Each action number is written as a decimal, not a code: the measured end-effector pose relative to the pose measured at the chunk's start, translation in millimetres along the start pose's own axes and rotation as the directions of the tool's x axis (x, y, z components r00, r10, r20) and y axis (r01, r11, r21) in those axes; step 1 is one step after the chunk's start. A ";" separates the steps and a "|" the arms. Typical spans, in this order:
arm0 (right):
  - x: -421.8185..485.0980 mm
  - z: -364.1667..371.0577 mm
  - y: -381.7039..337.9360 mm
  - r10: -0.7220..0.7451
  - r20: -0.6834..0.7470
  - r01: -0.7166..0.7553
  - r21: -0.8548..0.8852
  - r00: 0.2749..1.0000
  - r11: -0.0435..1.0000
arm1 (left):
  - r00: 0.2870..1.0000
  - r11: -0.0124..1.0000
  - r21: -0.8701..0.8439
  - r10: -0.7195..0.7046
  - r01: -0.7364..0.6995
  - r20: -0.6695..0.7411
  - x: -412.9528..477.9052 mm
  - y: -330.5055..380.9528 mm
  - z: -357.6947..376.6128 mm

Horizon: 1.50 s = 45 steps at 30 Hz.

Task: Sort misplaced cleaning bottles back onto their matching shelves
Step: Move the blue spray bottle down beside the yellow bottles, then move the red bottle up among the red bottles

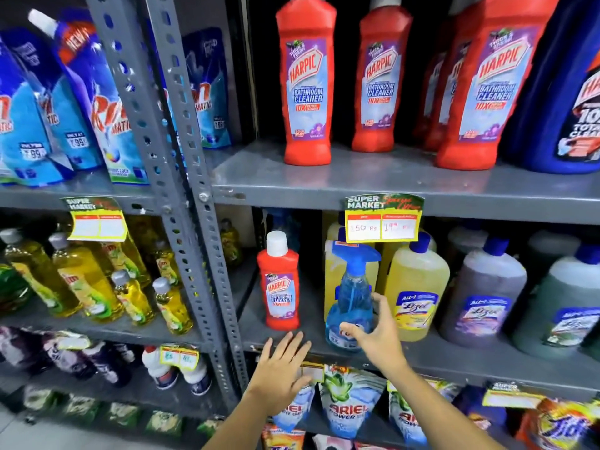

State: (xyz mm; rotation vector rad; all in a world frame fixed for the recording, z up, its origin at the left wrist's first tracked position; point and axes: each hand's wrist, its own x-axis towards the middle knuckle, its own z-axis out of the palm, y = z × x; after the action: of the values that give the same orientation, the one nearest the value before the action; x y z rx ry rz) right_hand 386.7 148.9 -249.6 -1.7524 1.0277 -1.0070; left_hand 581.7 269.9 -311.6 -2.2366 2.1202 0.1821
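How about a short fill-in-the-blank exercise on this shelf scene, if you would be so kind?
The small red Harpic bottle has a ___ cap.
The larger red Harpic bottles stand on the shelf ___ it.
The right hand is at a spray bottle with a ___ trigger.
The left hand, fingers straight, holds ___.
Missing words: white; above; blue; nothing.

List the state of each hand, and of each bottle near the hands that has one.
left hand: open, fingers straight, holds nothing
blue spray bottle: upright on the middle shelf, gripped low
right hand: thumb and fingers curled round the blue spray bottle
small red Harpic bottle: upright, white cap on, untouched
yellow Lizol bottle: upright, blue cap on
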 end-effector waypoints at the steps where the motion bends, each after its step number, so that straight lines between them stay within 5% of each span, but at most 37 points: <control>1: 0.8 -1.0 1.8 0.006 0.001 -0.006 0.005 1.000 1.000 | 0.998 1.000 0.000 -0.026 0.026 0.063 0.0 -1.7 4.7; 8: 6.7 -6.5 8.9 -0.003 0.058 0.011 -0.132 0.998 0.991 | 0.998 0.997 0.046 -0.066 0.066 -0.012 3.1 -4.3 18.5; 14: -13.4 -13.9 5.1 -0.063 -0.132 0.025 -0.269 0.989 0.963 | 0.997 0.997 0.031 -0.071 0.070 0.032 -0.8 -5.5 21.1; 17: -26.0 -5.1 -15.0 -0.253 -0.168 0.222 -0.186 0.953 0.957 | 0.997 0.998 0.021 -0.060 0.059 0.039 -0.9 -4.4 20.1; 21: -19.0 21.5 -51.7 -0.447 -0.004 0.438 -0.198 0.894 0.877 | 0.998 0.998 0.043 -0.057 0.056 0.010 0.3 -3.4 21.9; 25: -3.7 58.8 -81.1 -0.283 0.183 0.315 -0.176 0.942 0.933 | 0.998 0.997 0.045 -0.065 0.065 -0.003 0.1 -2.0 22.8; 32: 38.4 107.3 -73.4 0.094 0.191 -0.064 -0.162 0.977 0.985 | 0.998 0.998 0.043 -0.044 0.046 -0.046 0.4 -5.7 27.5; 39: 63.2 119.1 -61.5 0.127 0.233 -0.102 -0.118 0.964 0.988 | 0.992 0.995 0.098 0.011 0.001 -0.124 1.5 -4.3 29.4; 45: 47.0 108.8 -66.0 -0.004 0.250 0.043 -0.147 0.968 0.988 | 0.995 0.993 0.118 -0.010 0.021 -0.096 -0.4 -1.6 23.2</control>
State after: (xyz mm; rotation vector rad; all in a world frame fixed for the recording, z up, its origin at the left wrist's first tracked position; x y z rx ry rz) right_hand 517.3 154.5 -213.1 -1.9624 0.9441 -0.7144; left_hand 582.2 273.2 -334.7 -2.2353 2.0978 -0.0514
